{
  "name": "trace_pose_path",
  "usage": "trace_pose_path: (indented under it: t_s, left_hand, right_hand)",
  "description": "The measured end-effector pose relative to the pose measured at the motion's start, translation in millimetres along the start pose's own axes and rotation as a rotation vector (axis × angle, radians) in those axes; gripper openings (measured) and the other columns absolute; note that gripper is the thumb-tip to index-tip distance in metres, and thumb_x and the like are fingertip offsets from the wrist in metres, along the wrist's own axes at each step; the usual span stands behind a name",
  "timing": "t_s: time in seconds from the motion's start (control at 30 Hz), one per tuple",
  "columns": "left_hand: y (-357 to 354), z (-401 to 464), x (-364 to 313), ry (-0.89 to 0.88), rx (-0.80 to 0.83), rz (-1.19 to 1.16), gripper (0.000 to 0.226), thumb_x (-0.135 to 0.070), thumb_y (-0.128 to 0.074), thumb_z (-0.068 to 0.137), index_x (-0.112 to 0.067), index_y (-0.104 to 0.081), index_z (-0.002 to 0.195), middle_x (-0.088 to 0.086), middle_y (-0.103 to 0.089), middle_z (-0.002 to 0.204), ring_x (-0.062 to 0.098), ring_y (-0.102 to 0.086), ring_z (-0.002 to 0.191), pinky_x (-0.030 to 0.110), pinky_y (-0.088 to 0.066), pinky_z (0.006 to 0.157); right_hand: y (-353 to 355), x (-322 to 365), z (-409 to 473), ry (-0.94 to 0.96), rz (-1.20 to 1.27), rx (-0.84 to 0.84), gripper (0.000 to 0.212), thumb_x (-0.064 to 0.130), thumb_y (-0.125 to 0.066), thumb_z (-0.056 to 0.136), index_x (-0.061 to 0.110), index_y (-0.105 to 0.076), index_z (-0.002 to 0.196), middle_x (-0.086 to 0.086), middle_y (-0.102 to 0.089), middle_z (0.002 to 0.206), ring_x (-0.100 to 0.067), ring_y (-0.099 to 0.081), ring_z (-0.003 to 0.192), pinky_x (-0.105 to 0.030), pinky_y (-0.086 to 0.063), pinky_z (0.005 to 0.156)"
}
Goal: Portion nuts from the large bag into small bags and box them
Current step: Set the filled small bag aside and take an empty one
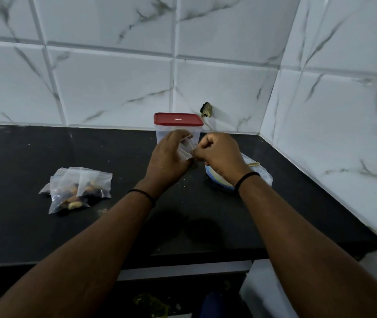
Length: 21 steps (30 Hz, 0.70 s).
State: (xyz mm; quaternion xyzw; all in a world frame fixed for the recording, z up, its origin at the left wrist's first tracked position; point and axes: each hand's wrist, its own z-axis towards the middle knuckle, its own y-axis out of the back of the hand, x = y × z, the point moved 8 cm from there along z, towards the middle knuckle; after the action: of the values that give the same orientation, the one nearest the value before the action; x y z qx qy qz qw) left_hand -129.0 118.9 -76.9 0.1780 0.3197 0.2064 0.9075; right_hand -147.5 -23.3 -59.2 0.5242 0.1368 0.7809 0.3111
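Wall: white tiles (114, 88) with grey marble veining and grey grout lines stand behind and to the right of the work surface, meeting in a corner at the right.
Countertop: a black slab (45, 237) dusted with pale crumbs carries everything in the scene.
Box: a clear plastic container (178, 134) with a red lid (178, 119) shut on top stands upright at the back, against the wall, just behind the hands.
Large bag: a clear bag (262, 172) lies on the counter to the right, mostly hidden under the right wrist; a blue and white rim shows beneath it, and its contents cannot be made out.
Filled small bags: a heap of clear zip pouches (77, 190) lies on the counter well to the left of the hands, overlapping one another, with dark and pale nuts gathered in their lower ends.
Left hand: the left hand (171, 157) holds the left side of a small bag, fingers curved round it, a dark band on the wrist.
Right hand: the right hand (220, 152) is clenched, pinching the right edge of the same bag, also with a dark band on the wrist.
Held small bag: a thin, clear, crinkled pouch (186, 149) hangs between the two hands above the counter, in front of the box; whether it holds nuts cannot be told.
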Motion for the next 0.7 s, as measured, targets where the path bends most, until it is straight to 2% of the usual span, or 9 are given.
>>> trace_pose_path:
  t_s: [0.13, 0.3, 0.33, 0.4, 0.47, 0.5, 0.57, 0.63, 0.7]
  left_hand:
    - [-6, -2, 8, 0.062, 0.030, -0.092, 0.050, -0.019, -0.085, 0.073, -0.020, -0.061, 0.117, -0.004, -0.066, 0.110, 0.010, -0.063, 0.098, 0.035, -0.056, 0.087]
    - [-14, -6, 18, 0.108, -0.005, -0.168, 0.052, -0.037, -0.082, 0.074, -0.024, -0.058, 0.118, -0.008, -0.066, 0.108, 0.009, -0.064, 0.100, 0.040, -0.056, 0.086]
    - [-17, -6, 17, 0.119, -0.016, -0.171, 0.049, -0.042, -0.079, 0.075, -0.024, -0.058, 0.115, -0.008, -0.066, 0.106, 0.008, -0.064, 0.098, 0.040, -0.056, 0.084]
    - [-25, -6, 16, 0.152, -0.027, -0.155, 0.042, -0.047, -0.076, 0.076, -0.024, -0.060, 0.107, -0.008, -0.066, 0.099, 0.008, -0.064, 0.092, 0.040, -0.056, 0.080]
    - [-38, -4, 17, 0.200, -0.008, -0.130, 0.036, -0.044, -0.079, 0.077, -0.025, -0.060, 0.102, -0.008, -0.065, 0.096, 0.009, -0.063, 0.089, 0.041, -0.057, 0.079]
    - [-46, -2, 18, 0.226, 0.018, -0.110, 0.036, -0.042, -0.079, 0.078, -0.026, -0.060, 0.103, -0.008, -0.065, 0.098, 0.009, -0.063, 0.090, 0.041, -0.057, 0.080]
    - [-62, 1, 20, 0.294, 0.078, -0.062, 0.039, -0.042, -0.079, 0.077, -0.027, -0.059, 0.106, -0.007, -0.065, 0.102, 0.012, -0.063, 0.093, 0.040, -0.057, 0.082]
    - [-75, 5, 22, 0.388, 0.113, -0.057, 0.043, -0.046, -0.078, 0.076, -0.026, -0.057, 0.107, -0.006, -0.066, 0.103, 0.014, -0.063, 0.095, 0.035, -0.054, 0.079]
    - [-89, 8, 24, 0.482, 0.149, -0.075, 0.053, -0.050, -0.078, 0.075, -0.022, -0.057, 0.115, -0.003, -0.067, 0.107, 0.016, -0.063, 0.099, 0.030, -0.050, 0.076]
  right_hand:
    - [1, 5, -2, 0.181, -0.111, -0.036, 0.017, 0.010, -0.073, 0.083, 0.024, -0.063, 0.085, 0.006, -0.066, 0.069, -0.007, -0.064, 0.064, -0.022, -0.053, 0.064]
    - [-10, 7, -2, 0.241, -0.066, 0.054, 0.024, 0.005, -0.064, 0.091, 0.022, -0.077, 0.101, 0.012, -0.075, 0.102, 0.002, -0.067, 0.095, -0.021, -0.053, 0.089]
    - [-9, 4, -2, 0.230, -0.053, 0.068, 0.025, 0.005, -0.063, 0.092, 0.023, -0.077, 0.103, 0.012, -0.075, 0.104, 0.002, -0.067, 0.096, -0.021, -0.054, 0.090]
    - [1, -7, 0, 0.169, 0.001, 0.057, 0.029, 0.006, -0.061, 0.092, 0.027, -0.076, 0.103, 0.013, -0.075, 0.100, 0.002, -0.067, 0.084, -0.022, -0.055, 0.080]
    - [27, -27, 3, 0.048, 0.045, -0.074, 0.021, 0.012, -0.062, 0.091, 0.028, -0.074, 0.096, 0.010, -0.074, 0.088, -0.001, -0.065, 0.071, -0.021, -0.051, 0.066]
    - [44, -40, 4, -0.011, -0.016, -0.168, 0.014, 0.016, -0.062, 0.091, 0.026, -0.072, 0.090, 0.010, -0.071, 0.083, -0.005, -0.063, 0.071, -0.019, -0.046, 0.064]
    - [76, -65, 1, -0.104, -0.317, -0.284, 0.012, 0.020, -0.061, 0.089, 0.024, -0.067, 0.080, 0.009, -0.067, 0.082, -0.011, -0.058, 0.075, -0.022, -0.038, 0.064]
    - [86, -90, 0, -0.140, -0.500, -0.236, 0.009, 0.019, -0.061, 0.086, 0.023, -0.069, 0.082, 0.004, -0.070, 0.090, -0.018, -0.061, 0.083, -0.025, -0.041, 0.069]
    - [82, -112, 1, -0.129, -0.610, -0.124, 0.014, 0.022, -0.067, 0.081, 0.029, -0.073, 0.092, 0.000, -0.071, 0.099, -0.024, -0.064, 0.096, -0.031, -0.050, 0.082]
